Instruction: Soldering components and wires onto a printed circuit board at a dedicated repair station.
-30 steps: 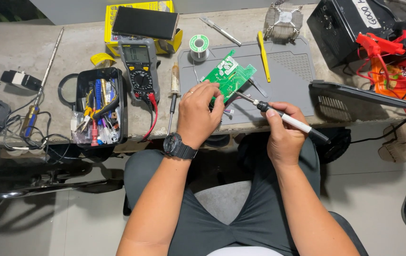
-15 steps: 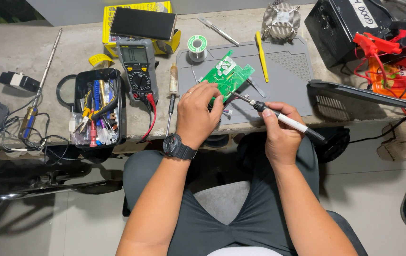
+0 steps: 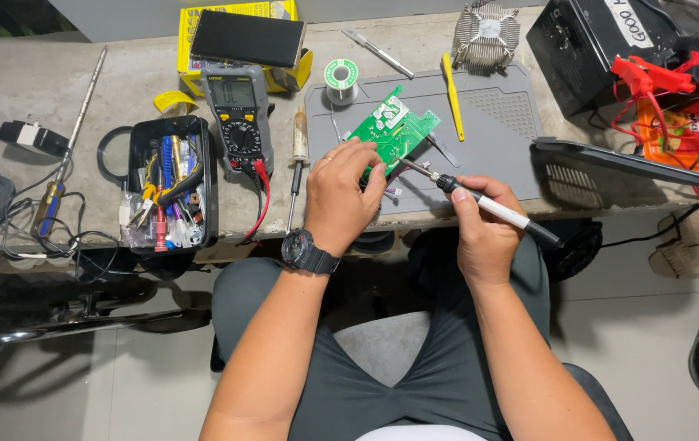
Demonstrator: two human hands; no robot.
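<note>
- Head view, left hand [image 3: 341, 194]: fingers curled over the near edge of the green circuit board [image 3: 392, 129], pinching and steadying it. The board lies tilted on the grey work mat [image 3: 496, 139], near the mat's left half.
- Head view, right hand [image 3: 484, 224]: closed around the handle of the soldering iron [image 3: 480, 202], pen-style. The metal tip points left and meets the board's near edge, just beside the left fingertips [image 3: 375, 175].
- Risk, burn: the hot tip stands very close to the left fingertips. A slip of either hand could bring tip and skin together.
- Risk, board shift: the board is held by one hand only and is not clamped. Side pressure from the tip could make it slide or pivot on the mat.
- Risk, edge: the joint being worked is near the table's front edge, above the person's lap. A dropped iron or a drop of solder could fall onto the legs.
- Surroundings, left: a multimeter [image 3: 237, 110] with red and black leads, a black tray of hand tools [image 3: 171, 184], and a wooden-handled screwdriver [image 3: 296, 159] just beside the left hand.
- Surroundings, far side: a solder spool [image 3: 341, 77], a yellow pry tool [image 3: 450, 94], a finned heat sink [image 3: 486, 37], a dark phone on a yellow box [image 3: 247, 37].
- Obstructions: small metal tweezers [image 3: 446, 151] lie on the mat just beyond the iron's tip. The meter leads lie well apart from the board. Nothing blocks the tip's path.
</note>
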